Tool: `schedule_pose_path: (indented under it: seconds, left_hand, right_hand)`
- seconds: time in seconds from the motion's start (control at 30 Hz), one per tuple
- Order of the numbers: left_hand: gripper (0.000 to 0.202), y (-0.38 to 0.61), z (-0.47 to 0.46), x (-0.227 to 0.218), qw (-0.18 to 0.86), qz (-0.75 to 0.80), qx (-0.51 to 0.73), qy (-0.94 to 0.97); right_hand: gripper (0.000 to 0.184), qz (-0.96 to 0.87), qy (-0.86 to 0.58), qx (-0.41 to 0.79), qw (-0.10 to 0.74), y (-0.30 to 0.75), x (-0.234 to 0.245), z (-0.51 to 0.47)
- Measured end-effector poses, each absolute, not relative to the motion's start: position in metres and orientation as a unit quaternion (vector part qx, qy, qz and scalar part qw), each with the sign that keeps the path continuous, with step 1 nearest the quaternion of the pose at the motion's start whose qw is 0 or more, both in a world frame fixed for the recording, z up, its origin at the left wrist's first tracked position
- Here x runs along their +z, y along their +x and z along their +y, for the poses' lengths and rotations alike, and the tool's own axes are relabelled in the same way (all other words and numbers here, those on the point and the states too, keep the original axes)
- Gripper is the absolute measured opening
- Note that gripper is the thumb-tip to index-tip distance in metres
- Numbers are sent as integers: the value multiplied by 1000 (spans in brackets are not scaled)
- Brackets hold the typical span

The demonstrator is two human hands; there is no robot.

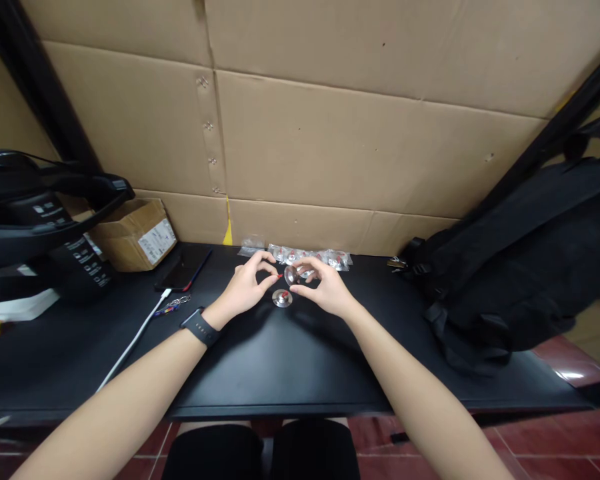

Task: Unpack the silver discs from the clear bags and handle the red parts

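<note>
Between my hands a small shiny metal finger cymbal (291,275) is held up on its edge, above the black tabletop. My right hand (327,287) grips it by thumb and fingers from the right side. From the left, my left hand (247,283) pinches the red strap (281,275) at the cymbal's middle between thumb and forefinger. A second finger cymbal (282,299) lies flat on the table just below, its red strap on top. Behind my hands is a row of clear plastic packets (339,259) with similar metal and red pieces, partly hidden by my right hand.
A clear bag (253,245) lies by the cardboard wall (330,147). Leftward are a phone (183,268) with a white cable (135,340), keys (175,305), a cardboard box (135,233) and a black bottle (73,247). A black backpack (530,260) fills the right side.
</note>
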State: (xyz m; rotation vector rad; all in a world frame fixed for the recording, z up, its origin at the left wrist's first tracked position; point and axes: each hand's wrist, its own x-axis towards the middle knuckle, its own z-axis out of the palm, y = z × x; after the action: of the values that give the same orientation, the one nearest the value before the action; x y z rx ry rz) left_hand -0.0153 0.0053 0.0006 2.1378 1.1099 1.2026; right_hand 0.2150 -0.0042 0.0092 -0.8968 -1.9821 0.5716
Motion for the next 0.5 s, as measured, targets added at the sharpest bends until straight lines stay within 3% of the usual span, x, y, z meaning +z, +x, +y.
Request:
schedule_pose_path:
  seconds: [0.23,0.5]
  left_hand:
    - [33,-3,3,-4,379,326,480,721]
    - [31,-2,-4,3,355,330,502,716]
  right_hand:
    - [43,-787,-318,246,468,198,3,-11]
    - [44,-790,-304,257,466,199,6,-14]
